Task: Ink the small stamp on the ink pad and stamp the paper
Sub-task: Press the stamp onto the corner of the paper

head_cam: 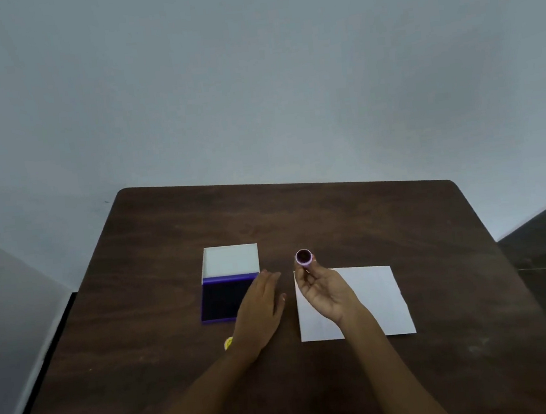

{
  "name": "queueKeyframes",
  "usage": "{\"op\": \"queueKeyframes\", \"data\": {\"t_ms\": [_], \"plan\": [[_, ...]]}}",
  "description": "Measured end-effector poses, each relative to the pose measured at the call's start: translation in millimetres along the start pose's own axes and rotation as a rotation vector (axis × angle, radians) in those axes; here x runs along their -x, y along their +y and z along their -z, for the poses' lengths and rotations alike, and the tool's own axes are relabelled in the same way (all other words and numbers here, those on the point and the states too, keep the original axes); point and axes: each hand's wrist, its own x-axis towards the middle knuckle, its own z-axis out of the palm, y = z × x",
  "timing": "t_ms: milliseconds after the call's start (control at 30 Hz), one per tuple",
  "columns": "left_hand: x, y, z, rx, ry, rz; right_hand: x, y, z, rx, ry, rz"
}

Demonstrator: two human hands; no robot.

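Note:
My right hand holds the small round stamp by its pink body, raised with its dark face turned up toward me, above the paper's far left corner. The white paper lies flat on the table to the right. The ink pad sits open at centre left, a dark blue pad with its white lid standing up behind it. My left hand rests flat, fingers together, with its fingertips over the pad's right edge.
A small yellow object lies on the dark wooden table, partly hidden by my left wrist. The table's far edge meets a pale wall; dark floor shows at the right.

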Motion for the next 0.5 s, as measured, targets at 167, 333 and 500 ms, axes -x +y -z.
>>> {"op": "queueKeyframes", "data": {"t_ms": [167,333,500], "plan": [[4.0,16.9,-34.6,0.008,-0.179,0.007,-0.6,-28.7,22.2,0.015,0.077,0.139],[6.3,18.4,-58.0,-0.093,-0.190,0.046,-4.9,-39.5,41.0,0.345,0.172,0.243],[8.2,13.4,-65.6,-0.210,-0.193,-0.001,-18.9,-23.0,40.4,0.952,0.398,0.517]]}}
